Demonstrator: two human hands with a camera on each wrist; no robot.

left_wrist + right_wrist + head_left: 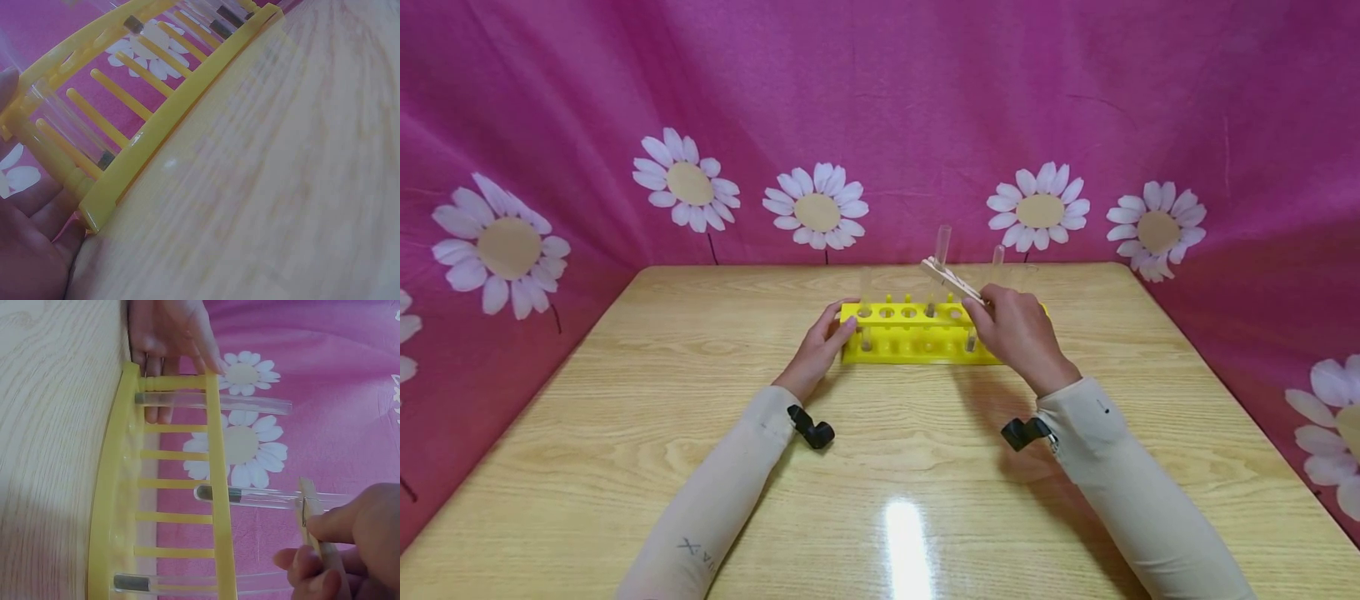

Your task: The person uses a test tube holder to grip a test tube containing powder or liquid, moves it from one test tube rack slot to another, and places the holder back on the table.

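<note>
My left hand [814,354] grips the left end of a yellow test tube rack [895,355], thumb at the top plate and fingers behind the end post. In my right hand [1024,333] is a wooden clothespin [953,280], pinched between thumb and fingers. The clothespin clamps the upper part of a glass test tube [269,498]. That tube has dark matter at its bottom, which pokes a little below the top plate, above the base. Another tube [250,404] stands in the left end hole. A further tube [132,583] stands toward the right, also dark at the bottom.
The rack stands on a light wooden table [700,400], near its back edge. Behind it hangs a pink cloth [917,117] printed with white daisies. Yellow pegs [109,87] rise from the rack's base along its back.
</note>
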